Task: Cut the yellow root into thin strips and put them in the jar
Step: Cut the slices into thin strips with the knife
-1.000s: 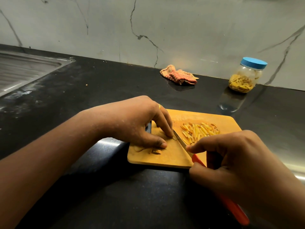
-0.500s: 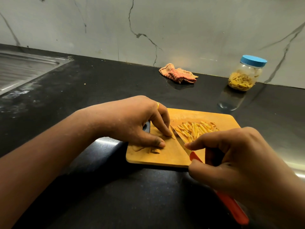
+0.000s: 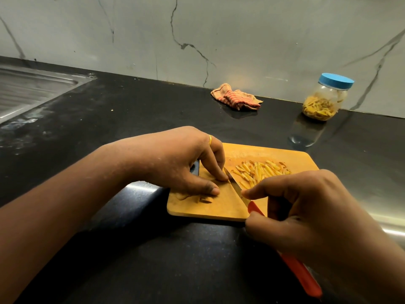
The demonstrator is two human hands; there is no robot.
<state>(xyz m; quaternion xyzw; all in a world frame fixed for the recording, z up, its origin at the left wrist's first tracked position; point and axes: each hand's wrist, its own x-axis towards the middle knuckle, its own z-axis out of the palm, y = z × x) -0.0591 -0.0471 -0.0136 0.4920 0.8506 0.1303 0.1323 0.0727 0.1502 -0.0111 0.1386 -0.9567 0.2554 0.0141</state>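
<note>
A yellow-stained wooden cutting board [image 3: 221, 207] lies on the black counter. My left hand [image 3: 186, 163] pins a small piece of yellow root to the board under curled fingertips; the piece is almost wholly hidden. My right hand [image 3: 306, 211] grips a red-handled knife [image 3: 236, 189], forefinger on the blade's back, and the blade rests right beside my left fingertips. A pile of thin yellow strips [image 3: 260, 171] lies on the board's far right. The clear jar [image 3: 324, 97], blue lid on and partly filled with strips, stands at the back right by the wall.
A crumpled orange striped cloth [image 3: 236, 98] lies near the wall behind the board. A steel sink drainboard [image 3: 26, 93] sits at the far left. A few root scraps [image 3: 203, 200] lie on the board's near left corner.
The knife blade has shifted slightly along the board beside my left fingertips. Both hands stay in place on the board.
</note>
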